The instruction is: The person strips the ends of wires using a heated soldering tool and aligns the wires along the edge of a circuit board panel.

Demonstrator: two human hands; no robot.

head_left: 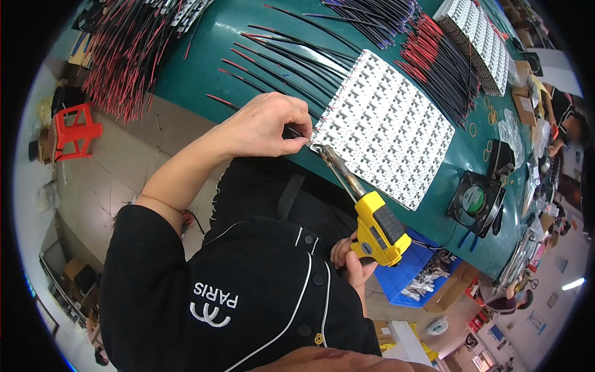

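Observation:
My left hand [266, 126] pinches a thin black wire [291, 131] between thumb and fingers at the near left edge of a white circuit board panel [387, 130]. In my right hand [353, 260] is a yellow soldering gun [379, 229], gripped low near my body. Its metal tip touches or nearly touches the panel's edge, close to my left fingertips; the exact contact is too small to tell. Several black wires with red ends [273, 62] extend leftward from the panel's left edge. The panel carries rows of small repeated board sections.
On the green table [207, 77] lie bundles of red-and-black wires [437, 68], a heap of wires [127, 68], stacked panels [477, 37] and a black fan [474, 201]. A blue bin [396, 282] stands below the right edge. A red stool [75, 130] is at left; other people are at right.

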